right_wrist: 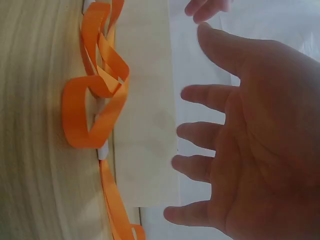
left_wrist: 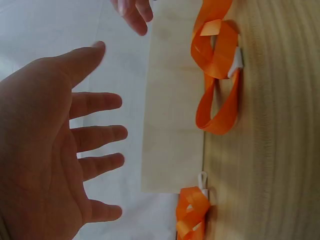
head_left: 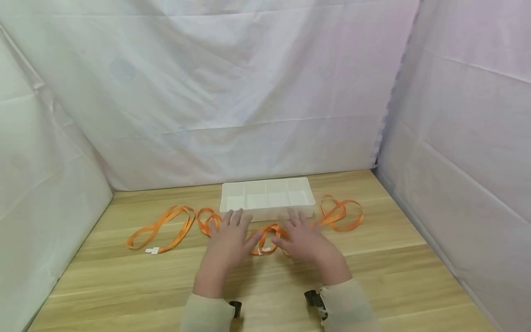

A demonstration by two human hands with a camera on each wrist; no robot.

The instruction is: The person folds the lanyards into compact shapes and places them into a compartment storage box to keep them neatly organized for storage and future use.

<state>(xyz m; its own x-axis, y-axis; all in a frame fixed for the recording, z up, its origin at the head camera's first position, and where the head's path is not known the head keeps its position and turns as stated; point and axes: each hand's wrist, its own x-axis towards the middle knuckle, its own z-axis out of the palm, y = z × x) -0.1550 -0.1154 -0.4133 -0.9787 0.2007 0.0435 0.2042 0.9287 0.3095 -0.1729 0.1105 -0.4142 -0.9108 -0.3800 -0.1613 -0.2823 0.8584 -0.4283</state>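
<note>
Both hands are raised over the table before a white tray with compartments (head_left: 267,214), palms down and fingers spread. The left hand (head_left: 227,243) reaches toward the tray's near side, holding nothing; its wrist view shows the bare palm (left_wrist: 37,145). Mirroring it, the right hand (head_left: 306,240) is close by on the right, its palm (right_wrist: 265,135) bare as well. Between and below the hands lies an orange lanyard (head_left: 271,227), partly hidden by them. Another bunched orange lanyard (head_left: 200,224) lies just left of the left hand. A looped orange lanyard (head_left: 335,216) is beyond the right hand.
Farther left, a long orange lanyard loop (head_left: 155,227) ends in a white clip (head_left: 152,251). The wooden table (head_left: 103,286) is enclosed by white cloth (head_left: 249,92) at the back and both sides. The tray stands near the back cloth.
</note>
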